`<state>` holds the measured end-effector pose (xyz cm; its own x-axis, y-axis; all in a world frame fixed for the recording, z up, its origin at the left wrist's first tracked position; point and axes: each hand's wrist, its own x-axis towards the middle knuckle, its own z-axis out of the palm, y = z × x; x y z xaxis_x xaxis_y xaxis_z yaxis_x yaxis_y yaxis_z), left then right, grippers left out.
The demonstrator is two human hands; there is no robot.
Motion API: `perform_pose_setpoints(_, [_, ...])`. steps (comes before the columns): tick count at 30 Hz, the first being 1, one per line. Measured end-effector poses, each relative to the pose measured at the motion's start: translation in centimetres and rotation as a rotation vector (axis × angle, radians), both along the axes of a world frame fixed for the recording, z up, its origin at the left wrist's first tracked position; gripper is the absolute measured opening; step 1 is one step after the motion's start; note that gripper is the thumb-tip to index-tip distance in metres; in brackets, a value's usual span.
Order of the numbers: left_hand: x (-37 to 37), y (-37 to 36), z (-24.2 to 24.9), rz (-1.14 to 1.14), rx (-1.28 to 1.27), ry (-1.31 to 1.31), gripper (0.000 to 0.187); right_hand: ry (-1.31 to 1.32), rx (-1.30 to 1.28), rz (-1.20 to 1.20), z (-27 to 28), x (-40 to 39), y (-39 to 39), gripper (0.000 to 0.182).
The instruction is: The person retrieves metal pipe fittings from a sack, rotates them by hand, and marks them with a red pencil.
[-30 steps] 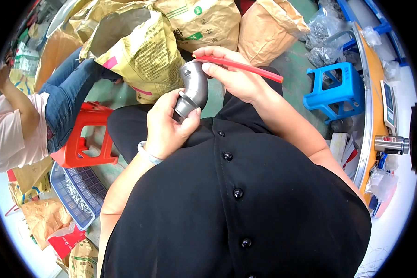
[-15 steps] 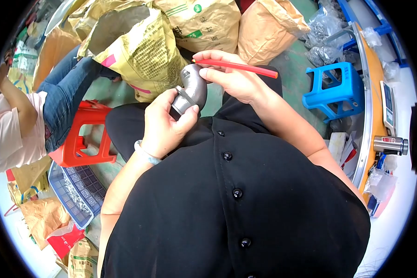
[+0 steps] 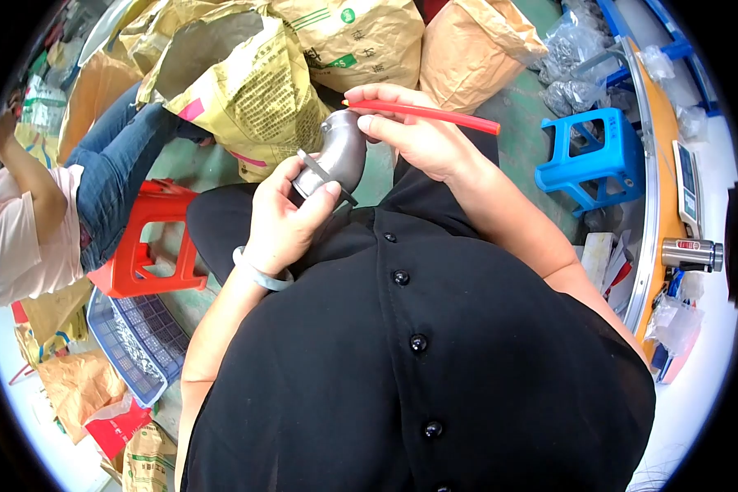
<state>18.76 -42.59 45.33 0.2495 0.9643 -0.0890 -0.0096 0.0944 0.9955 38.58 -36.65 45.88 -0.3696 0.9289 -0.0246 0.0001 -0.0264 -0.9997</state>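
Left hand has a grey elbow gripped near its lower end, up between both hands. Right hand is pinching a red pencil, thumb by the elbow's upper end. Looks like metal: probably stiff, hefty, kinda slick, so I'd grab the collar. Yellow sack behind has dense print, too tiny to read.

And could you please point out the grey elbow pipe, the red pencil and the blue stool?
Grey elbow pipe (image 3: 343, 156): head view, on its curved body.
Red pencil (image 3: 425, 115): head view, on the middle of its shaft.
Blue stool (image 3: 622, 157): head view, on its solid panel toward the picture's right.
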Motion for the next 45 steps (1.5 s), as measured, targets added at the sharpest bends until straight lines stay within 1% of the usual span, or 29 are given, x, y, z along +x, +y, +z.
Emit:
perform_pose_setpoints(4, [-0.5, 0.4, -0.9, -0.006, -0.159, -0.254, 0.035, 0.006, 0.033, -0.018, 0.3, 0.2, 0.0, 0.032])
perform_pose_setpoints(7, [-0.2, 0.4, -0.3, 0.0, -0.275, -0.435, 0.036, 0.02, 0.035, -0.026, 0.6, 0.3, -0.1, 0.032])
perform_pose_setpoints(10, [-0.4, 0.6, -0.6, -0.04, -0.302, -0.499, 0.038, 0.045, 0.016, -0.031, 0.7, 0.3, -0.2, 0.031])
perform_pose_setpoints(13, [-0.9, 0.8, -0.8, -0.057, -0.419, -0.607, 0.039, 0.039, -0.011, -0.047, 0.9, 0.4, -0.3, 0.03])
perform_pose_setpoints(15, [-1.2, 1.0, -1.9, -0.059, -0.484, -0.71, 0.041, 0.056, -0.037, -0.061, 0.9, 0.4, -0.4, 0.03])
perform_pose_setpoints(17, [-1.3, 1.1, -2.0, -0.074, -0.562, -0.834, 0.04, 0.033, -0.014, -0.058, 0.9, 0.4, -0.4, 0.03])
perform_pose_setpoints(18, [-1.2, 1.0, -1.9, -0.034, -0.601, -0.871, 0.042, 0.021, -0.003, -0.056, 0.9, 0.4, -0.3, 0.03])
perform_pose_setpoints(21, [-1.2, 1.2, -2.3, -0.108, -0.636, -0.994, 0.043, -0.019, 0.028, -0.058, 0.8, 0.5, -0.3, 0.03])
perform_pose_setpoints(27, [-1.2, 1.3, -1.9, -0.152, -0.697, -1.076, 0.047, 0.007, 0.018, -0.052, 1.0, 0.5, -0.4, 0.031])
perform_pose_setpoints(30, [-1.1, 1.3, -1.9, -0.139, -0.705, -1.108, 0.046, -0.012, 0.02, -0.047, 1.4, 0.4, -0.6, 0.031])
perform_pose_setpoints(33, [-1.1, 1.3, -2.0, -0.137, -0.712, -1.144, 0.048, 0.047, 0.03, -0.035, 1.0, 0.4, -0.5, 0.032])
perform_pose_setpoints(36, [-1.5, 1.5, -2.5, -0.198, -0.672, -1.179, 0.048, 0.116, 0.082, -0.014, 0.9, 0.2, -0.8, 0.035])
perform_pose_setpoints(39, [-1.6, 1.7, -2.9, -0.247, -0.541, -1.165, 0.048, 0.144, 0.108, 0.008, 1.7, -0.1, -1.4, 0.038])
perform_pose_setpoints(40, [-1.6, 1.8, -2.9, -0.259, -0.52, -1.163, 0.048, 0.117, 0.143, 0.018, 2.2, -0.2, -1.6, 0.04])
perform_pose_setpoints(45, [-1.9, 2.0, -3.5, -0.313, -0.508, -1.186, 0.051, 0.099, 0.228, 0.026, 2.4, -0.5, -2.1, 0.042])
